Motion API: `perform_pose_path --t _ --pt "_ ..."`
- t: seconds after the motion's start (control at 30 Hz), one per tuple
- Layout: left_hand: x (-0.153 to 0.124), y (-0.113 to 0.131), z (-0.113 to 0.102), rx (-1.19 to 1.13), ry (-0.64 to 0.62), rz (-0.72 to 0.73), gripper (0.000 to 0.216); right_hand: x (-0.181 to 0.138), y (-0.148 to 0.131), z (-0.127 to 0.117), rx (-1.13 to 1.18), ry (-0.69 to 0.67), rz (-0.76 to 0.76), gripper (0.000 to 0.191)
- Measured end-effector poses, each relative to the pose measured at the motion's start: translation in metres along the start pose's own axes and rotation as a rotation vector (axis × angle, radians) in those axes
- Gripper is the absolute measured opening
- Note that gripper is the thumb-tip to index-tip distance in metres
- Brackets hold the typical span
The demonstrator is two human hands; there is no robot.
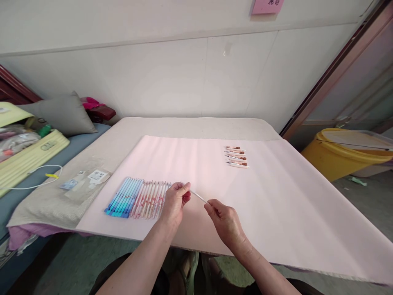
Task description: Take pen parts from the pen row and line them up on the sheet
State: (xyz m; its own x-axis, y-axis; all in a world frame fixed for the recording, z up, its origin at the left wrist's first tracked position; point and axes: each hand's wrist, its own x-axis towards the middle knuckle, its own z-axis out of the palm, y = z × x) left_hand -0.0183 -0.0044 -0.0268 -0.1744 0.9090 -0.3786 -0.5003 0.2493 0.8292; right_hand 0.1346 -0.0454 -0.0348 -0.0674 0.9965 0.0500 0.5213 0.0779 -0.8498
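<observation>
My left hand point(178, 196) and my right hand point(223, 215) hold a slim white pen point(198, 196) between them, above the pink sheet. The left fingers pinch its upper left end, and the right thumb and fingers grip its lower right end. Both of its ends are hidden in my fingers. Beside my left hand lies a row of pens, with blue pens point(124, 198) at the left and red-and-white patterned pens point(149, 200) closer to the hand, which covers part of the row. Farther off at the right is a small column of white pens with brown parts point(237, 157).
The pink sheet point(276, 205) covers the table. To its left are clear plastic bags with labels point(89, 180), a white cord point(33, 186), a pale yellow box point(39, 157) and a grey cushion point(61, 112). A yellow bin point(328, 157) stands off the right edge.
</observation>
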Motion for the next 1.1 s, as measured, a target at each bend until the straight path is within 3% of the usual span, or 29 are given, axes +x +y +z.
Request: perform_pose_path --t 0.27,0.4,0.63,0.87,1.0,1.1 --pt "0.013 0.003 -0.009 -0.116 0.064 0.015 0.027 0.005 -0.005 -0.01 0.182 -0.081 0.12 0.029" --pt "0.015 0.006 -0.011 -0.145 0.073 0.034 0.026 0.007 -0.003 -0.013 0.3 -0.026 0.21 0.032" --pt "-0.001 -0.009 0.001 -0.074 -0.068 -0.083 0.025 0.009 -0.002 -0.009 0.669 -0.024 0.283 0.019" --pt "0.01 0.0 -0.007 -0.142 0.039 -0.039 0.021 0.016 0.003 -0.033 0.875 0.122 0.311 0.007" --pt "0.003 -0.003 -0.003 -0.126 -0.038 -0.045 0.019 0.018 0.004 -0.035 0.909 0.133 0.307 0.007" --pt "-0.011 -0.011 0.005 -0.06 -0.141 -0.088 0.019 0.015 0.002 -0.025 0.858 0.067 0.309 0.009"
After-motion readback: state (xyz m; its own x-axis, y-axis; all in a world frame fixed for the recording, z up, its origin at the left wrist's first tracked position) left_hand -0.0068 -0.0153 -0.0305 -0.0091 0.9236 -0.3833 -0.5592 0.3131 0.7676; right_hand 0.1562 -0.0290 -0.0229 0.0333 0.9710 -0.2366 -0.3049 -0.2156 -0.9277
